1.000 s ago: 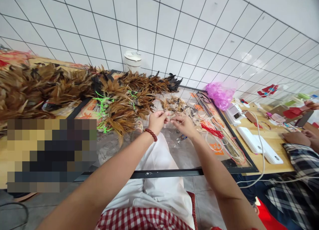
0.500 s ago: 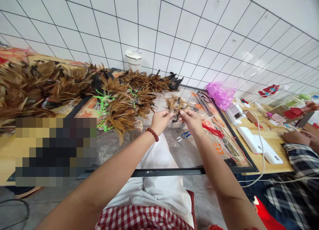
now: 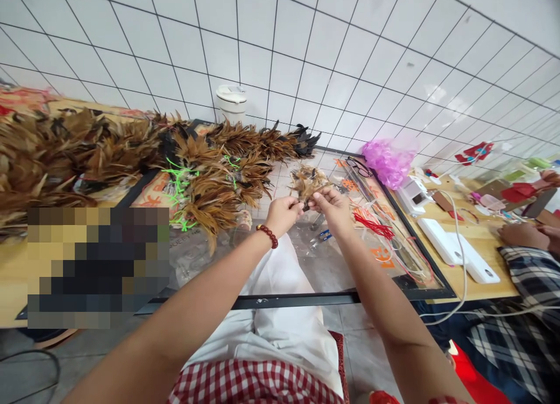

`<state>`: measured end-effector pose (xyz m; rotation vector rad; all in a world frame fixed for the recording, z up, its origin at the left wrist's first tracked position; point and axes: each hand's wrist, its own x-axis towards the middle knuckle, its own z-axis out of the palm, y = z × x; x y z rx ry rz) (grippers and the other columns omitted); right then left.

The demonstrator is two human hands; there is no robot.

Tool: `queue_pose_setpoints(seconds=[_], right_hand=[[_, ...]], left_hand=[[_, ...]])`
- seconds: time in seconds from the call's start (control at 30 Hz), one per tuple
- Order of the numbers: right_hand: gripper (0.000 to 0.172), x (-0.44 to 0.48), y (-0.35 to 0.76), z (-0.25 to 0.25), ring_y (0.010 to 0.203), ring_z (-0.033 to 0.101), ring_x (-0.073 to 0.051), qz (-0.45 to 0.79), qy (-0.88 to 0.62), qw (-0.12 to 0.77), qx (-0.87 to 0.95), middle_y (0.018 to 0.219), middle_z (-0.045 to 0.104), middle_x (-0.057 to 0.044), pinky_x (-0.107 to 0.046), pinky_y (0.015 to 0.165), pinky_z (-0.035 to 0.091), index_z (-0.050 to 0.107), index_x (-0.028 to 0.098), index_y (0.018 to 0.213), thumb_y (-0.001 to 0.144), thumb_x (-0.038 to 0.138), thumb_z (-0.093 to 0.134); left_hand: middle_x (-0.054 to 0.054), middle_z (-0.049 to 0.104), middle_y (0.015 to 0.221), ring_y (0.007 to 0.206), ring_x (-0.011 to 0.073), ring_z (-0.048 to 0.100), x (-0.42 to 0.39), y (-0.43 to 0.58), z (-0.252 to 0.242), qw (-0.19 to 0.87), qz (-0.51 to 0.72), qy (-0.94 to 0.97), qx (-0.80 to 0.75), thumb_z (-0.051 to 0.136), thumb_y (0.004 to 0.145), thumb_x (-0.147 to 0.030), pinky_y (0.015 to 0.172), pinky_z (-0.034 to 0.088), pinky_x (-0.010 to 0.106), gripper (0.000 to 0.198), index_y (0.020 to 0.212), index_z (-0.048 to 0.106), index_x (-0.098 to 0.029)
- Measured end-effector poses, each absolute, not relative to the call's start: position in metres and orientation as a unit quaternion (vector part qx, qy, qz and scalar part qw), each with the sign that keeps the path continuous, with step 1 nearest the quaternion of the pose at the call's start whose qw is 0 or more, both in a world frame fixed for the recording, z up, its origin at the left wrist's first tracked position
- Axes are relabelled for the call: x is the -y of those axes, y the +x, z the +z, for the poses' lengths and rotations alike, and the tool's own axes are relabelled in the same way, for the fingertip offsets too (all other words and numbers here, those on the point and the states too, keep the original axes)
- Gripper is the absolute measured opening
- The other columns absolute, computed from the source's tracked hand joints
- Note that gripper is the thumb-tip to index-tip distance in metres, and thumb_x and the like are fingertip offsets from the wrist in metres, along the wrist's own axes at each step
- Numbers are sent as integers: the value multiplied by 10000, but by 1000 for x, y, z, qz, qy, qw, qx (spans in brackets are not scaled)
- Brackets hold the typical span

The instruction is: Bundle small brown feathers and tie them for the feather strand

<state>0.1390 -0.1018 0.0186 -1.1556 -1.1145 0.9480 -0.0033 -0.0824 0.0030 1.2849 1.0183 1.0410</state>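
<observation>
My left hand [image 3: 282,214], with a beaded bracelet on its wrist, is closed in a pinch over the glass-topped table. Its fingertips almost meet those of my right hand [image 3: 333,208], which is pinched too. Small dark and brown feathers [image 3: 308,204] show between the fingertips; their exact number is hidden. Just beyond the hands lies a loose heap of light brown feathers [image 3: 306,179]. Blue-handled thread snips [image 3: 322,236] rest on the glass under my right wrist. Red cord [image 3: 374,226] lies to the right.
Brown feather bunches tied with green string [image 3: 210,208] and a long feather trim [image 3: 258,139] fill the left side. A white lidded cup [image 3: 231,102] stands by the tiled wall. Glasses [image 3: 359,166], a purple bag [image 3: 389,161] and white devices [image 3: 457,249] lie rightward, near a co-worker's plaid sleeve [image 3: 531,270].
My fingertips have drawn closer together, and the right hand has shifted slightly left and up. The dark feather that hung between them now shows less. The view has tilted slightly.
</observation>
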Motion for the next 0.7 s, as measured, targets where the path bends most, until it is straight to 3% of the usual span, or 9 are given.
queue_pose_setpoints(seconds=[0.1,0.23,0.43,0.6,0.7], right_hand=[[380,100,145,17,571,559,-91,383,-518,582,496,692,631,22,-229,551,468,630,204,919,646,439,751],[418,99,157,15,597,520,-102,359,-570,473,568,732,622,-2,-246,569,440,656,166,974,665,440,719],[271,102,167,16,739,552,-169,81,-640,351,678,836,631,-58,-325,717,451,702,172,946,791,371,600],[251,105,146,4,867,565,-217,5,-649,232,725,939,650,-79,-352,775,418,705,207,990,826,356,589],[195,108,134,4,931,548,-236,-55,-631,190,750,958,652,-77,-357,792,366,705,213,898,871,275,522]], left_hand=[[2,588,549,422,60,450,81,-4,8,617,463,471,-428,643,743,-216,413,363,191,219,561,553,-135],[-5,571,544,412,50,443,78,-6,11,640,482,425,-421,662,741,-242,393,350,177,241,569,536,-130],[-8,572,558,449,52,470,76,-8,9,631,528,399,-405,633,752,-222,426,394,170,180,618,561,-125],[-5,572,561,454,55,473,77,-7,8,630,531,399,-403,634,754,-224,437,399,174,176,627,565,-125],[1,586,582,478,61,489,76,-6,7,619,531,416,-402,641,751,-226,451,398,173,174,627,569,-127]])
